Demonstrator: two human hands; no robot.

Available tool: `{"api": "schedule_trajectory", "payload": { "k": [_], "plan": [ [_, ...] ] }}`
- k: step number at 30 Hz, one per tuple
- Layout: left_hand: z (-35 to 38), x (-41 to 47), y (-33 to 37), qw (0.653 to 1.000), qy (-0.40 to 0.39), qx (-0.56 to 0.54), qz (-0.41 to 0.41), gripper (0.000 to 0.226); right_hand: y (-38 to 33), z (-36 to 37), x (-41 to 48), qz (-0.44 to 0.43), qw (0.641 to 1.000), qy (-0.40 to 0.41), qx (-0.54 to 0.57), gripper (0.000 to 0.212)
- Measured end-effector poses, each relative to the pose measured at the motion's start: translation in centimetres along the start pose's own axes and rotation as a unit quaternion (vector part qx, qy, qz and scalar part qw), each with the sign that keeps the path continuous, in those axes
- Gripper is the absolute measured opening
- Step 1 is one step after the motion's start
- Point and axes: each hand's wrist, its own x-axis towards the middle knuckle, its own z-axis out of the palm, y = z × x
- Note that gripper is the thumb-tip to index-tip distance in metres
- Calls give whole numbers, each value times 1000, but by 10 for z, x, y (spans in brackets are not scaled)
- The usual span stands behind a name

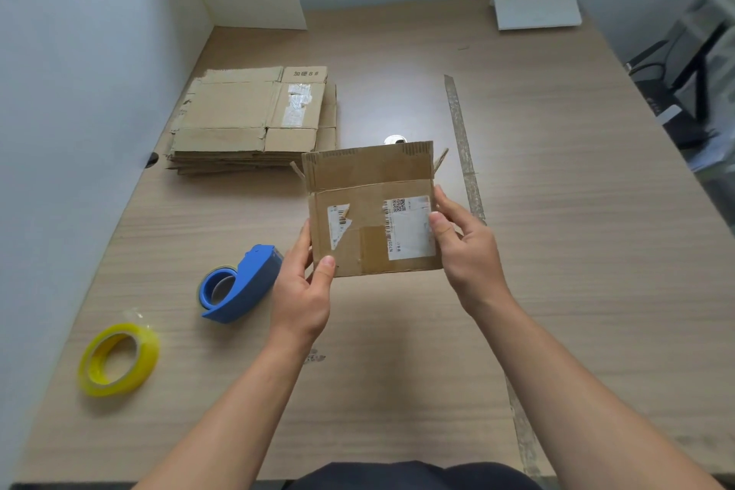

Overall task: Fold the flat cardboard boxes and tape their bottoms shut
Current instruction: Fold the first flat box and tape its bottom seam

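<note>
At the centre of the frame the person holds a small cardboard box [372, 211] up off the table [557, 251], its labelled face turned toward the camera. The left hand [302, 290] grips the lower left corner, thumb pressed on the front face, while the right hand [461, 247] clasps the right edge with the thumb laid over the white shipping label [411, 229]. The top flaps stand partly open, so the box looks squared up but, by this view, its bottom cannot be judged closed or taped. The step in hand appears to be shaping the box. Next the bottom flaps would likely need folding in and a reach to the blue tape dispenser [240, 284], lying just left of the left hand. A yellow tape roll [119, 360] sits lower left; the stack of flat boxes [254, 119] waits upper left.
</note>
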Motion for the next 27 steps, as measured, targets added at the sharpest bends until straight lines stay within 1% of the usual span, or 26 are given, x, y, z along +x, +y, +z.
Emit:
{"api": "schedule_trajectory", "payload": {
  "k": [1,2,3,6,7,9,12,13,16,18,19,22,24,25,27],
  "plan": [
    [-1,1,0,1000,1,-5,-4,58,0,0,0,24,999,-9,46,32],
    [-3,2,-1,1000,4,-11,-6,57,0,-1,0,41,997,-13,72,29],
    [-4,2,-3,1000,7,-19,-7,56,0,-2,0,53,995,-16,78,30],
    [-9,4,-7,999,9,-34,-18,47,1,-2,-2,83,992,-40,81,52],
    [-9,5,-8,999,6,-35,-27,43,3,-2,-3,86,992,-49,83,56],
    [-9,7,-9,998,0,-43,-48,45,7,-3,-5,89,991,-53,87,57],
    [-8,10,-9,998,-10,-37,-54,67,16,-6,-9,64,994,-40,78,46],
    [-8,10,-9,998,-17,-20,-52,70,19,-8,-10,53,995,-45,65,47],
    [-10,7,-15,999,-31,14,-36,59,30,-15,-17,37,996,-83,8,53],
    [-12,3,-20,998,-26,12,-49,54,38,-17,-21,38,994,-98,-24,46],
    [-13,1,-21,998,-27,15,-54,56,43,-18,-23,40,994,-98,-26,39],
    [-18,-3,-22,996,-39,61,-45,71,49,-17,-24,67,995,-73,-7,19],
    [-23,-4,-24,993,-46,103,-24,75,47,-18,-21,72,996,-53,-8,14],
    [-25,-4,-25,992,-52,119,-8,73,45,-19,-18,70,996,-48,-16,19],
    [-27,-6,-29,986,-63,151,20,70,44,-23,-10,80,994,-54,-43,36]
  ]
}}
